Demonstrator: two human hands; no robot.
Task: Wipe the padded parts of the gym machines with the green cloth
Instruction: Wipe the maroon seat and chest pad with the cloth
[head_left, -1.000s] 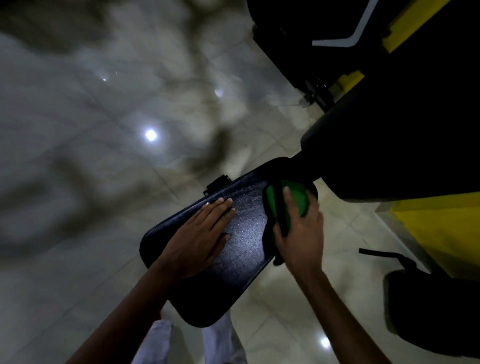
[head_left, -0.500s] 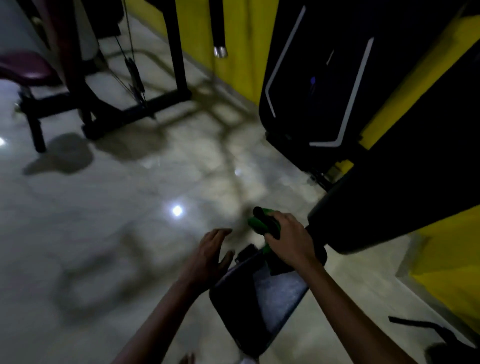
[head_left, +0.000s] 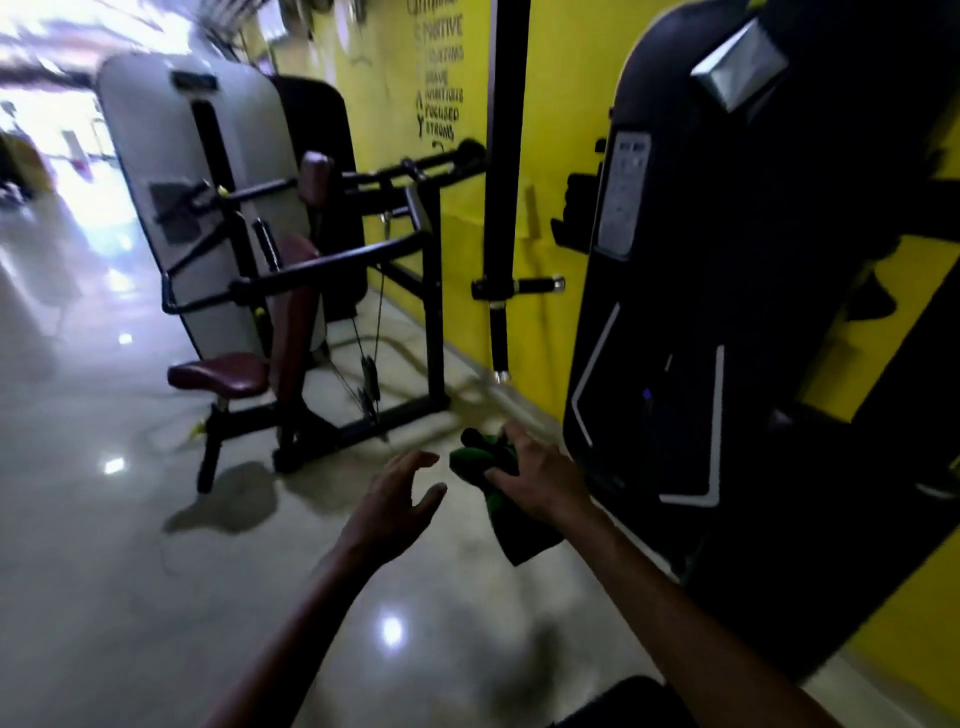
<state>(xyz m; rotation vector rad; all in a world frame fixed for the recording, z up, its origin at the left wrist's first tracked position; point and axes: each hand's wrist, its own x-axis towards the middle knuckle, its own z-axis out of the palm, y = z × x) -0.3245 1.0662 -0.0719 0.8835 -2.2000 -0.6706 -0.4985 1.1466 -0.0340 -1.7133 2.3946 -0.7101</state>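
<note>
right hand (head_left: 535, 480) gripped bunched green cloth (head_left: 480, 462); left hand (head_left: 397, 501) open, empty.
cloth looked soft, light, floppy; a bunched fistful would hold it best.

Open floor (head_left: 104, 545) left; black machine housing (head_left: 727, 312) blocks right.

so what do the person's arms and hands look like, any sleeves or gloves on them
Both forearms are bare right down to the bottom edge of the picture; no sleeve or cuff shows. The left hand and the right hand wear no gloves, and no watch, band or ring can be made out at the wrists or fingers. The picture is dim and a little blurred, so small details could be missed.
</note>
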